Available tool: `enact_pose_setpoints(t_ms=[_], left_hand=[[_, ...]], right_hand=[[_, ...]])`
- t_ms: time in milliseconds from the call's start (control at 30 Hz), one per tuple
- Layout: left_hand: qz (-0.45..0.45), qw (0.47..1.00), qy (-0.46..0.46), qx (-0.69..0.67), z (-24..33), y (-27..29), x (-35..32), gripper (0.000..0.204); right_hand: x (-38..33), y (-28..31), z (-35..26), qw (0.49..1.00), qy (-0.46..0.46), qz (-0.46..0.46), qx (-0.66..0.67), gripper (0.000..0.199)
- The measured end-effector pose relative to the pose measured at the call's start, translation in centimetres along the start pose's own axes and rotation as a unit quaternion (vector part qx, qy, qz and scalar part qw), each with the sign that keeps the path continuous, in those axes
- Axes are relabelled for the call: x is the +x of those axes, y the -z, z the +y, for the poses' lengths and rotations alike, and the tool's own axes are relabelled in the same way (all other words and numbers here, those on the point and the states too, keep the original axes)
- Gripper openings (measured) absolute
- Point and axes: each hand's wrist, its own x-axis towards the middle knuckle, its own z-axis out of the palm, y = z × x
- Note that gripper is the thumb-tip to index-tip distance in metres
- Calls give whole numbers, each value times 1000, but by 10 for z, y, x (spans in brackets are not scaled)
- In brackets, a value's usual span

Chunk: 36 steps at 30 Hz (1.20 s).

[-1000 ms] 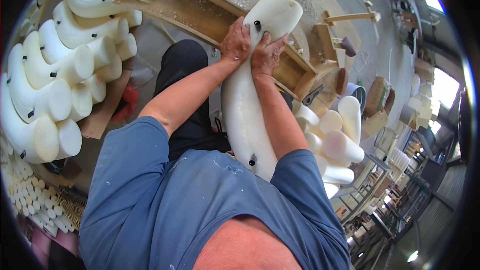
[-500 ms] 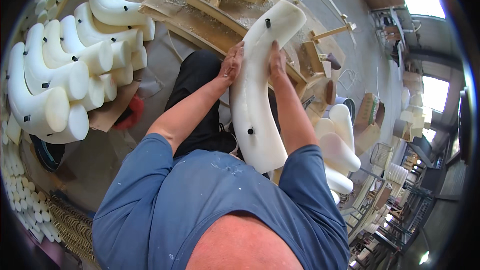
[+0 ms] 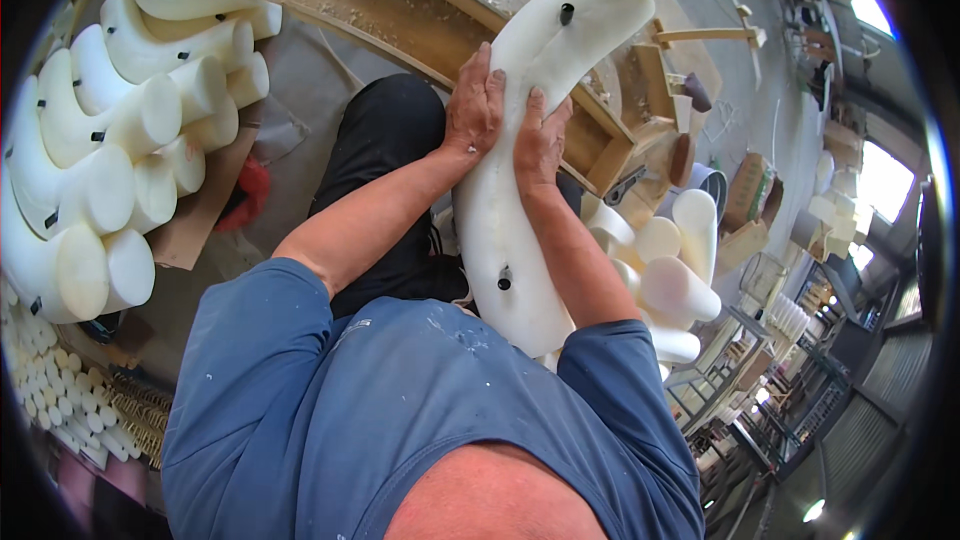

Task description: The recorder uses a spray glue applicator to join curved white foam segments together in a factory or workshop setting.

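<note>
A curved, cream-white foam piece (image 3: 510,200) lies lengthwise in front of me, its near end close to my shirt. Two small black pegs stand out of its upper face, one near the far end (image 3: 567,14) and one near the close end (image 3: 504,278). My left hand (image 3: 474,105) grips its left edge around the bend, fingers bent over the top. Against the right edge, a little nearer to me, my right hand (image 3: 541,145) is closed on it with the fingertips on top. The undersides of both grips are hidden.
Similar curved foam pieces (image 3: 70,180) with black pegs are stacked at the left. Beyond my knees stands a wooden frame (image 3: 430,40) strewn with shavings. More white foam pieces (image 3: 675,285) lie at my right, near a cardboard box (image 3: 748,195).
The foam piece's far end has swung right and away from me. My right hand has come nearer along its edge, and its fingers now show on top.
</note>
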Motion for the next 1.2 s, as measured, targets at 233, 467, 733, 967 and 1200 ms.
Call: enact_pose_setpoints(t_ms=[233,467,733,967,1200], left_hand=[[29,1000,-12,4,-1,-8,-3,52],[46,998,-33,41,-5,-15,0,52],[-13,994,40,-101,-7,5,16,55],[43,999,-22,22,-6,1,71,50],[-2,999,30,24,3,-21,70,51]], right_hand=[[0,-4,8,1000,-3,-9,2,81],[5,-9,5,1000,-1,9,-4,75],[-1,14,-1,996,-15,-3,89,72],[38,21,-14,989,-3,88,116,72],[57,-12,-21,986,35,144,69,62]])
